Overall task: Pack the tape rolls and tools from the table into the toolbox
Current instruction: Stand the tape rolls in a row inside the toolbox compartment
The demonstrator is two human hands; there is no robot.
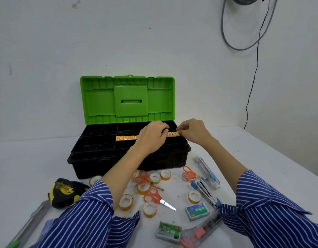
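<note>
A black toolbox (pixel 93 158) stands open with its green lid (pixel 101 97) upright. A row of small orange tape rolls (pixel 127 138) lies in a long tray compartment. My left hand (pixel 152 136) and my right hand (pixel 194 131) are both over the right end of that row, fingers pinched on tape rolls (pixel 173 134) there. Several more tape rolls (pixel 149 209) lie loose on the table in front of the box, mixed with orange scissors (pixel 154 196). A yellow-black tape measure (pixel 65 191) sits at the left.
White table (pixel 253 158) against a white wall. A stapler (pixel 207 193), a clear box cutter (pixel 206 171), two staple boxes (pixel 196 211) and another clear cutter (pixel 201 230) lie right of centre. A long tool (pixel 29 224) lies at the lower left. Cables (pixel 251 86) hang on the wall.
</note>
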